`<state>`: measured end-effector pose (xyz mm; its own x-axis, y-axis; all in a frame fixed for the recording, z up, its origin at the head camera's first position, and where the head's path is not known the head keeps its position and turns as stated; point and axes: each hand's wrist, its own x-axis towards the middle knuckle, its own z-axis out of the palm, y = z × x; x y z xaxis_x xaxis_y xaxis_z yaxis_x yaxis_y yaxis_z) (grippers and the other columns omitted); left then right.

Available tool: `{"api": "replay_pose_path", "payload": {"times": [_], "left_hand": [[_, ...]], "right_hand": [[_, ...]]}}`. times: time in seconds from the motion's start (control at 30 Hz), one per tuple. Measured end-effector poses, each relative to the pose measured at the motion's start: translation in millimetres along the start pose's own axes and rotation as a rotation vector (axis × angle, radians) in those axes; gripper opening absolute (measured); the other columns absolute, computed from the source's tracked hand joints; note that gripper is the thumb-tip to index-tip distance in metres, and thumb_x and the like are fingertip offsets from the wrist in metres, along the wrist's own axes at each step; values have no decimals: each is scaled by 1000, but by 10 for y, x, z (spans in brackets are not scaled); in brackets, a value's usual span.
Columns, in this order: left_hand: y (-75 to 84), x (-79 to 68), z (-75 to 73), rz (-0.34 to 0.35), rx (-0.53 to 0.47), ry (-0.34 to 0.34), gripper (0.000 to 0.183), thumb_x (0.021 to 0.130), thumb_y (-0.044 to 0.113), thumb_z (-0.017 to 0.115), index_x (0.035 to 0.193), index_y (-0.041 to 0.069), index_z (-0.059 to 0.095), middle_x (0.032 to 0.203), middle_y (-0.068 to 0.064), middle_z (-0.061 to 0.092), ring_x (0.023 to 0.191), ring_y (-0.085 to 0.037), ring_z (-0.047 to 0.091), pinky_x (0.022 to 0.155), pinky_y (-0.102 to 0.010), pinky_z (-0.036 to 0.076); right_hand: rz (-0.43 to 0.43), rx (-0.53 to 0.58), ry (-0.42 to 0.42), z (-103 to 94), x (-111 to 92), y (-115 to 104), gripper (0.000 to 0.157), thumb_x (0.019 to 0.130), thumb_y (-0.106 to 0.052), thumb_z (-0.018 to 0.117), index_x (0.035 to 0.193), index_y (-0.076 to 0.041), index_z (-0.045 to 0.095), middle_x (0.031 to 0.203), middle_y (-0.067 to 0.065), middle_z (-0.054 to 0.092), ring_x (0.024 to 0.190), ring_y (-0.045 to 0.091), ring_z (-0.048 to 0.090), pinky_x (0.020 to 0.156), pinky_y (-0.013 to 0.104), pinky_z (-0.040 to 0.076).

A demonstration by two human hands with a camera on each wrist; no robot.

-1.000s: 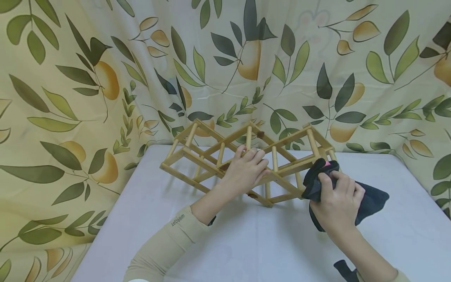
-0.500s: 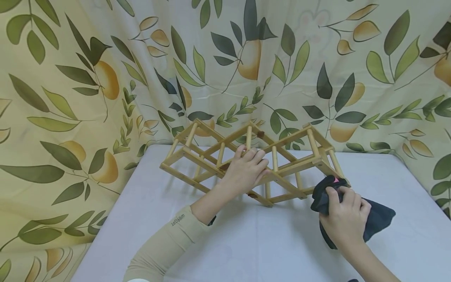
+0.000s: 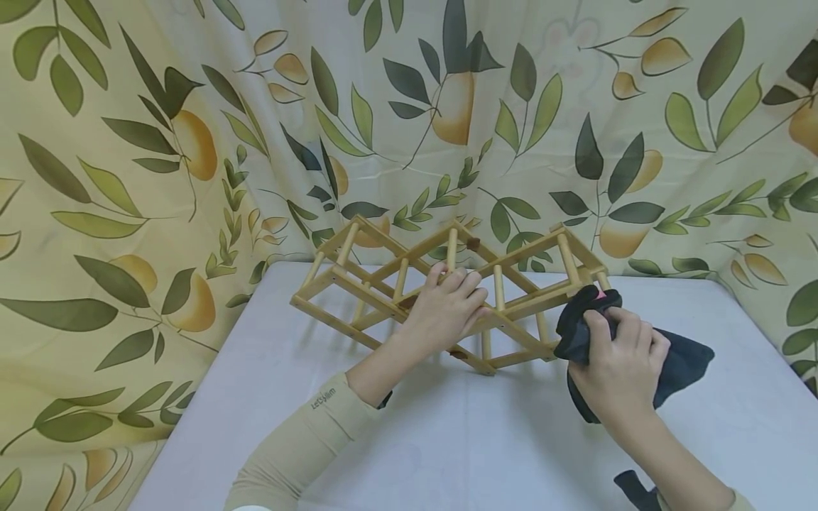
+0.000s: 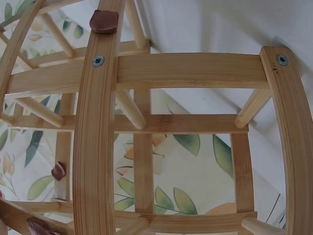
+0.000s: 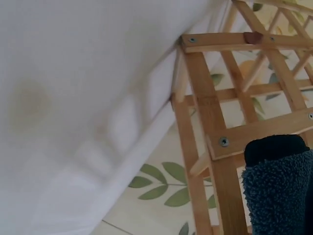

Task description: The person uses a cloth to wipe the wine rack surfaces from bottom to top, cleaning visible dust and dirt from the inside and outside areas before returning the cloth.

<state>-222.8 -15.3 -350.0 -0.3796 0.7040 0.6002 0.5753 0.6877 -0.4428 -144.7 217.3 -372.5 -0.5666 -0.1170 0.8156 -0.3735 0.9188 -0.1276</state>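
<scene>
A wooden lattice rack (image 3: 499,287) made of flat slats and round rods stands unfolded on the table. My left hand (image 3: 447,306) grips the middle of it, fingers bent over a slat. Close slats with metal rivets fill the left wrist view, where little of that hand shows. At the rack's right end, my right hand (image 3: 618,363) holds a bunched dark cloth (image 3: 682,365) with a small pink spot at its top. The cloth covers part of the end slat. In the right wrist view, its fuzzy pile (image 5: 279,196) lies against the rack; the fingers are hidden there.
The table (image 3: 422,440) has a white covering. Behind it hangs a curtain (image 3: 409,135) printed with leaves and fruit, close to the rack's far side. Small brown patches (image 4: 104,21) sit on some slats. A black strap (image 3: 633,490) hangs near the right wrist.
My right hand slid with the cloth down the rack's end slat toward me, then back up to nearly where it was. The left hand and the rack have stayed put.
</scene>
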Motion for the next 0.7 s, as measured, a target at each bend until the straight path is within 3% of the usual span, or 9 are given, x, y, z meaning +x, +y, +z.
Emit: {"api": "replay_pose_path", "payload": {"times": [0.47, 0.7], "left_hand": [[-3, 0, -11, -1, -8, -25, 25, 94, 42, 42, 90, 22, 56, 98, 5, 46, 97, -15, 41, 91, -39, 25], [-4, 1, -18, 0, 4, -40, 25, 94, 42, 41, 91, 22, 56, 99, 5, 46, 98, -15, 40, 91, -39, 25]], "right_hand": [[142, -54, -60, -28, -276, 248, 51, 58, 2, 63, 106, 5, 47, 101, 35, 39, 91, 51, 36, 72, 60, 22], [134, -33, -26, 0, -248, 206, 47, 59, 1, 59, 105, 4, 47, 101, 34, 40, 91, 50, 36, 73, 60, 22]]}}
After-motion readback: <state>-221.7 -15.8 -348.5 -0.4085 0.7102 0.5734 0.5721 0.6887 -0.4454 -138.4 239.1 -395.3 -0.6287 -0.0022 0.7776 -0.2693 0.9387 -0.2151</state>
